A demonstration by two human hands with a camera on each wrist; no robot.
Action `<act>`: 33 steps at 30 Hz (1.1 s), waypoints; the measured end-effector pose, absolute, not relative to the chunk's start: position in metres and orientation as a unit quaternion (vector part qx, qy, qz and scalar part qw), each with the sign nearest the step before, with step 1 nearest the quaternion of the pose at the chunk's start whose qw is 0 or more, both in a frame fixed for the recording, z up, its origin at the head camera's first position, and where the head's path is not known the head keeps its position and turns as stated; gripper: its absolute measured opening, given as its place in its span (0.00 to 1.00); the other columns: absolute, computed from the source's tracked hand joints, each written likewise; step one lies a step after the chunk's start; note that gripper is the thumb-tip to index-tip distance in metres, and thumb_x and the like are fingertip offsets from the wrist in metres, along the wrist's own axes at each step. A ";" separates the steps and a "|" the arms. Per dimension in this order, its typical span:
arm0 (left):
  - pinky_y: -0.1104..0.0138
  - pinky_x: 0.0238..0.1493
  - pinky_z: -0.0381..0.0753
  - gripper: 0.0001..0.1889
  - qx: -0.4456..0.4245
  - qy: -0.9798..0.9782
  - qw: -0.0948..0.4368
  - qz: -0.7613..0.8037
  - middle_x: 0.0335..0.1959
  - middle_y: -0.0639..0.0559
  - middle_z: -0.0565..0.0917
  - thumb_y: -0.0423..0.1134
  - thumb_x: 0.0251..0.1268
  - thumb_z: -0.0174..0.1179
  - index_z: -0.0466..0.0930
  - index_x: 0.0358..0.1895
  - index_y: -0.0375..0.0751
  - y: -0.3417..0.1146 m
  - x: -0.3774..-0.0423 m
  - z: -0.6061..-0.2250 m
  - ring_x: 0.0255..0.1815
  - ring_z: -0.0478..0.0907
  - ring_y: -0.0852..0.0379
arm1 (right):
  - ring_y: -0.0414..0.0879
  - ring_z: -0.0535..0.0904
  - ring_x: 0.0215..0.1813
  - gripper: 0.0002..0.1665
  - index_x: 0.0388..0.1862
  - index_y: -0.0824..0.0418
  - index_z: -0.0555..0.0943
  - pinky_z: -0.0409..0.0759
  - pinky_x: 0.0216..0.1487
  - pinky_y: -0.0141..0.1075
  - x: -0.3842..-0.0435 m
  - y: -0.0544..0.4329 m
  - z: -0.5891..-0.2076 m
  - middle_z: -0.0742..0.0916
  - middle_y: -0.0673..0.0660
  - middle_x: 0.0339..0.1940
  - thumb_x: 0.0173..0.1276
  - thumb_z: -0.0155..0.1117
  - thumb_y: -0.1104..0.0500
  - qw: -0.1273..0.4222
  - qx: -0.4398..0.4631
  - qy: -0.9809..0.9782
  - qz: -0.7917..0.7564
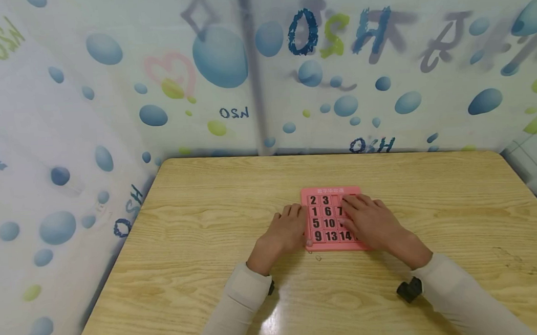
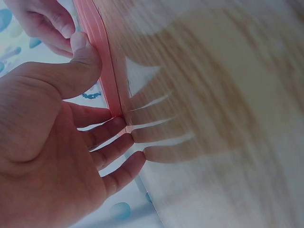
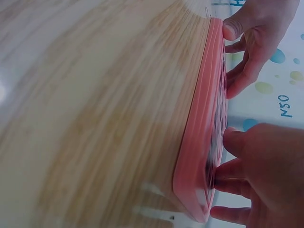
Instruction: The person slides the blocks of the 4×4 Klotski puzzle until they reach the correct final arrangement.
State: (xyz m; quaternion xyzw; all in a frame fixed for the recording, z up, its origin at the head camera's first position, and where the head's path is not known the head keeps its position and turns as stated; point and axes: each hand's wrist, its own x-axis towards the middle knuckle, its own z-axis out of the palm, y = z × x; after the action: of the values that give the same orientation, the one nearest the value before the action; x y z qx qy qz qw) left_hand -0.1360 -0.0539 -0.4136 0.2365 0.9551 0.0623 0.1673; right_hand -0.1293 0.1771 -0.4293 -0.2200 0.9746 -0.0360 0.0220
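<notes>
A pink sliding number puzzle (image 1: 328,217) lies flat on the table, its white tiles bearing black numerals. The top row reads 2 and 3, with a bare pink slot (image 1: 335,200) right of the 3. At the puzzle's left side rests my left hand (image 1: 285,230), its thumb at the near corner and its fingers extended along the edge. In the left wrist view, these fingertips (image 2: 124,122) meet the pink side and the tabletop. My right hand (image 1: 374,225) lies over the right-hand tiles and hides several of them; its fingertips touch the tile face.
The wood-grain table (image 1: 197,207) extends around the puzzle, with its far edge close to a printed curtain (image 1: 273,100). Dark wrist straps (image 1: 410,290) show beneath both pale sleeves (image 1: 460,289). Small marks (image 1: 514,260) dot the table at right.
</notes>
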 end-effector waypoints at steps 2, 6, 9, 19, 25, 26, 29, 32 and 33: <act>0.53 0.69 0.65 0.44 0.236 0.956 0.165 0.063 0.74 0.44 0.61 0.54 0.66 0.63 0.52 0.78 0.39 -0.054 -0.136 -0.414 0.75 0.57 0.47 | 0.64 0.65 0.72 0.32 0.72 0.65 0.70 0.67 0.65 0.62 -0.129 0.179 -0.430 0.72 0.64 0.73 0.78 0.52 0.48 0.023 -0.217 0.975 -0.035; 0.53 0.69 0.66 0.44 0.233 0.957 0.163 0.062 0.74 0.44 0.61 0.53 0.66 0.62 0.52 0.78 0.39 -0.053 -0.136 -0.414 0.75 0.58 0.47 | 0.65 0.65 0.72 0.32 0.72 0.65 0.69 0.67 0.66 0.62 -0.128 0.182 -0.429 0.72 0.64 0.73 0.77 0.53 0.48 0.026 -0.208 0.977 -0.036; 0.53 0.69 0.66 0.43 0.232 0.957 0.163 0.063 0.74 0.44 0.62 0.53 0.66 0.63 0.53 0.77 0.39 -0.053 -0.136 -0.414 0.75 0.58 0.48 | 0.65 0.66 0.72 0.32 0.71 0.66 0.70 0.67 0.66 0.63 -0.128 0.185 -0.429 0.72 0.65 0.73 0.77 0.53 0.48 0.023 -0.206 0.978 -0.038; 0.53 0.70 0.65 0.44 0.231 0.957 0.167 0.061 0.74 0.44 0.61 0.53 0.66 0.62 0.52 0.78 0.39 -0.054 -0.137 -0.414 0.75 0.57 0.48 | 0.64 0.68 0.70 0.31 0.69 0.67 0.72 0.69 0.63 0.63 -0.128 0.188 -0.428 0.75 0.65 0.70 0.77 0.54 0.47 0.004 -0.216 0.976 -0.035; 0.53 0.70 0.65 0.43 0.235 0.956 0.166 0.062 0.74 0.44 0.61 0.53 0.67 0.62 0.52 0.78 0.39 -0.054 -0.137 -0.415 0.75 0.57 0.47 | 0.63 0.67 0.71 0.31 0.70 0.66 0.72 0.68 0.65 0.62 -0.131 0.180 -0.428 0.74 0.64 0.71 0.77 0.54 0.48 0.002 -0.217 0.975 -0.040; 0.53 0.70 0.66 0.43 0.235 0.956 0.165 0.062 0.74 0.44 0.61 0.53 0.67 0.62 0.52 0.78 0.39 -0.054 -0.136 -0.415 0.75 0.57 0.47 | 0.62 0.67 0.71 0.31 0.70 0.65 0.72 0.68 0.65 0.62 -0.131 0.178 -0.428 0.74 0.64 0.71 0.76 0.55 0.48 0.003 -0.218 0.975 -0.043; 0.53 0.70 0.66 0.43 0.237 0.955 0.164 0.065 0.74 0.44 0.61 0.53 0.66 0.62 0.52 0.78 0.39 -0.054 -0.136 -0.414 0.75 0.58 0.47 | 0.62 0.66 0.72 0.32 0.71 0.65 0.70 0.68 0.65 0.63 -0.133 0.170 -0.429 0.74 0.64 0.72 0.76 0.55 0.48 0.008 -0.226 0.973 -0.046; 0.52 0.70 0.65 0.44 0.237 0.955 0.164 0.069 0.74 0.44 0.61 0.53 0.66 0.63 0.52 0.78 0.39 -0.054 -0.136 -0.415 0.75 0.57 0.47 | 0.61 0.65 0.73 0.33 0.73 0.64 0.69 0.68 0.66 0.62 -0.134 0.163 -0.430 0.72 0.62 0.73 0.76 0.55 0.47 0.016 -0.232 0.971 -0.046; 0.52 0.70 0.65 0.44 0.237 0.955 0.165 0.069 0.74 0.44 0.61 0.53 0.66 0.63 0.52 0.78 0.39 -0.054 -0.136 -0.415 0.75 0.57 0.47 | 0.61 0.65 0.74 0.34 0.73 0.63 0.68 0.67 0.66 0.62 -0.134 0.160 -0.431 0.72 0.62 0.74 0.77 0.54 0.46 0.019 -0.235 0.971 -0.045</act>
State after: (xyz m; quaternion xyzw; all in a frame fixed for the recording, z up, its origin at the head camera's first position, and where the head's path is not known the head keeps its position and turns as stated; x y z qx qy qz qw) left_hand -0.1362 -0.0542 -0.4148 0.2371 0.9550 0.0691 0.1645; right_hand -0.1345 0.1604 -0.4306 -0.2350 0.9708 -0.0451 0.0188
